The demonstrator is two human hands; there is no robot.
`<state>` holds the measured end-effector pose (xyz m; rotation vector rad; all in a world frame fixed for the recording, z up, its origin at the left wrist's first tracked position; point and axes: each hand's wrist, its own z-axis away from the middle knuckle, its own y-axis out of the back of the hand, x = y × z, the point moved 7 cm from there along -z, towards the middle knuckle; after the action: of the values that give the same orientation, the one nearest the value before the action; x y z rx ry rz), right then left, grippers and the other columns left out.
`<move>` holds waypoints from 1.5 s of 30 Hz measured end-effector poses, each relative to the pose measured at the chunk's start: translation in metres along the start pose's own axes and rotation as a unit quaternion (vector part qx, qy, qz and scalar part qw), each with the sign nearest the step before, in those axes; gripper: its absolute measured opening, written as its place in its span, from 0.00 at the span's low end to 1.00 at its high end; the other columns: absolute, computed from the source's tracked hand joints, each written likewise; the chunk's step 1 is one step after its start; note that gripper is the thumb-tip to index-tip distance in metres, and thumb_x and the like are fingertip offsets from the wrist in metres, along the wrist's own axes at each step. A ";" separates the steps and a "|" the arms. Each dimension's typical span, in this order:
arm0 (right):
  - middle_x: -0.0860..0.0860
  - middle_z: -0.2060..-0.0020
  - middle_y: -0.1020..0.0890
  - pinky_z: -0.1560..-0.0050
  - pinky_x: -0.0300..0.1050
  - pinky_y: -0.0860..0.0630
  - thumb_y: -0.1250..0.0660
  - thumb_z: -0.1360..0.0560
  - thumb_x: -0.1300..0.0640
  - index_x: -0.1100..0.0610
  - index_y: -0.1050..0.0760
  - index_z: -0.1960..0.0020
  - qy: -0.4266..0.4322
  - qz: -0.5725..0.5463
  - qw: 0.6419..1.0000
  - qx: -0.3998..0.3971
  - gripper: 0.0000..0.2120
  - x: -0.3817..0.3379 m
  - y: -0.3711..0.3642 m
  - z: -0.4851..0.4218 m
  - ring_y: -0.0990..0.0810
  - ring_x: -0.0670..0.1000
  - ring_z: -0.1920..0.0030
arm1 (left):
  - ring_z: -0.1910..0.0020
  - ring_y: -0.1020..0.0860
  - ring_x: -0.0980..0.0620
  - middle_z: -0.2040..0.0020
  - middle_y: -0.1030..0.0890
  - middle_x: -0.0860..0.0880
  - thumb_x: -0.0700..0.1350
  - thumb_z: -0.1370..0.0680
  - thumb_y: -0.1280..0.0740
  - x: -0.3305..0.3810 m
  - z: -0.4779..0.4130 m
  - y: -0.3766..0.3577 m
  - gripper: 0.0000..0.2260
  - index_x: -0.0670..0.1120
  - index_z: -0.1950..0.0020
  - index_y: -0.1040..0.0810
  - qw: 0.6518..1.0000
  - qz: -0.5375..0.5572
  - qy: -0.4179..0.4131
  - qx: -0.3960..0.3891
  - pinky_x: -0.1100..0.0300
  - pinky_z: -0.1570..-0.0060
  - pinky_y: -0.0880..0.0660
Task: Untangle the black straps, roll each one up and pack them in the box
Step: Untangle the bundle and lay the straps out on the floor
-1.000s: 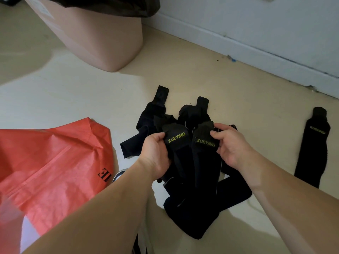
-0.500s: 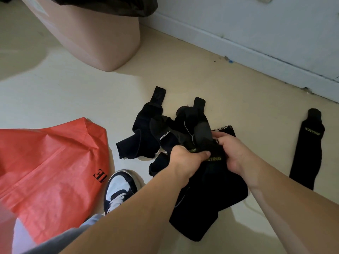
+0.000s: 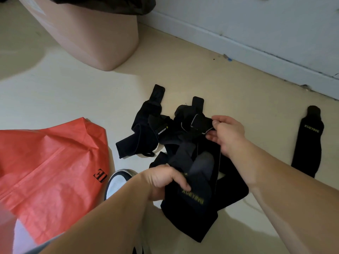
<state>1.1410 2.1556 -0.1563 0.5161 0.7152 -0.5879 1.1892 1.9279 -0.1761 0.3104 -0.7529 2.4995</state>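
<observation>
On the pale floor (image 3: 183, 70), right of the red woven bag (image 3: 51, 162), the tangle of black straps (image 3: 183, 143) lies in a slack heap near the middle. One freed strap (image 3: 308, 143) lies flat, well apart to the right. The webbing looks light, soft and floppy, and it probably snags on itself, so the flat ends seem the best holds. The left hand (image 3: 161, 180) grips the lettered strap (image 3: 194, 197) near its end, fingers curled round it. The right hand (image 3: 227, 132) pinches a grey-edged tab (image 3: 200, 123) at the heap's far side.

Dim room, soft shadows, wide-angle bending at edges
</observation>
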 end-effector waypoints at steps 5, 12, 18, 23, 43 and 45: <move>0.59 0.44 0.17 0.57 0.52 0.15 0.37 0.13 0.56 0.48 0.31 0.22 -0.034 0.077 0.988 -0.131 0.20 -0.011 -0.005 0.008 0.11 0.61 0.50 | 0.41 0.15 0.35 0.40 0.15 0.34 0.28 0.32 0.27 0.005 0.000 -0.005 0.20 0.34 0.40 0.16 1.000 -0.002 -0.016 0.021 0.41 0.34 0.21; 0.60 0.46 0.12 0.44 0.54 0.16 0.41 0.20 0.27 0.57 0.18 0.35 -0.128 0.037 0.983 -0.127 0.35 0.003 0.013 0.047 0.12 0.60 0.46 | 0.45 0.14 0.36 0.42 0.14 0.36 0.29 0.23 0.28 0.064 0.020 -0.037 0.13 0.39 0.39 0.16 0.985 0.078 -0.122 0.089 0.44 0.45 0.17; 0.58 0.43 0.12 0.38 0.55 0.18 0.37 0.18 0.33 0.56 0.15 0.39 -0.072 0.042 0.974 -0.211 0.28 -0.019 0.044 0.120 0.12 0.59 0.43 | 0.46 0.13 0.37 0.46 0.12 0.39 0.35 0.24 0.24 0.082 0.056 -0.065 0.14 0.43 0.38 0.16 0.971 0.045 -0.191 0.139 0.37 0.42 0.17; 0.57 0.45 0.12 0.47 0.58 0.14 0.32 0.15 0.58 0.56 0.20 0.37 0.010 0.093 0.986 -0.135 0.09 -0.049 0.086 0.175 0.12 0.60 0.46 | 0.48 0.12 0.39 0.46 0.12 0.38 0.36 0.20 0.29 0.105 0.112 -0.111 0.10 0.40 0.39 0.17 0.964 0.010 -0.232 0.129 0.45 0.48 0.15; 0.48 0.50 0.11 0.41 0.51 0.17 0.36 0.14 0.60 0.49 0.19 0.40 0.321 0.033 0.937 -0.138 0.09 -0.162 0.229 0.366 0.12 0.50 0.46 | 0.49 0.12 0.43 0.47 0.12 0.44 0.46 0.13 0.37 0.146 0.283 -0.259 0.09 0.49 0.37 0.18 0.874 -0.276 -0.370 0.150 0.44 0.51 0.14; 0.50 0.50 0.11 0.37 0.54 0.17 0.33 0.15 0.59 0.50 0.18 0.39 0.329 0.039 0.932 -0.146 0.09 -0.165 0.229 0.366 0.12 0.52 0.46 | 0.47 0.12 0.41 0.46 0.12 0.42 0.47 0.15 0.32 0.145 0.281 -0.272 0.08 0.48 0.39 0.16 0.886 -0.291 -0.355 0.074 0.44 0.48 0.14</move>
<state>1.3546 2.1478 0.2534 0.4580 1.3906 -0.2123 1.2301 2.0224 0.2280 1.3417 -0.5970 1.8357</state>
